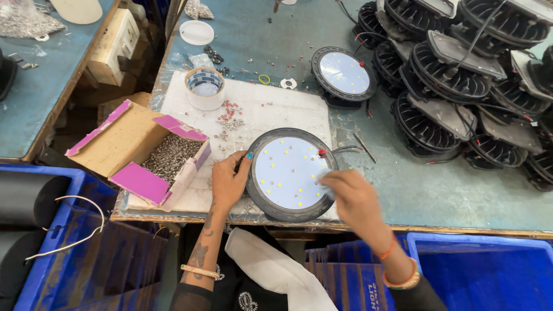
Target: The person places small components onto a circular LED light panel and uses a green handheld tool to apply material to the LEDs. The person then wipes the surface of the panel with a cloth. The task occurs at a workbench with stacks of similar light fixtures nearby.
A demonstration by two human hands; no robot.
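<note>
Left hand point(228, 183): grip curled around the rim of the round lamp point(290, 174) at the desk's point(438, 190) front edge.
Right hand point(356, 198): blurred fingers on the lamp's white plate; grip unclear.

Round lamp point(288, 174): black rim, white LED board w/ yellow dots. Second lamp point(344, 74), 1 o'clock: same colours. Table point(438, 190): teal-blue. Mat point(276, 109): white, quilted pattern. Box point(138, 151), 9 o'clock: brown, magenta flaps, grey screws. Tape roll point(204, 87): white. Crates point(489, 270): blue. Housings point(461, 75): black, ribbed.
</note>
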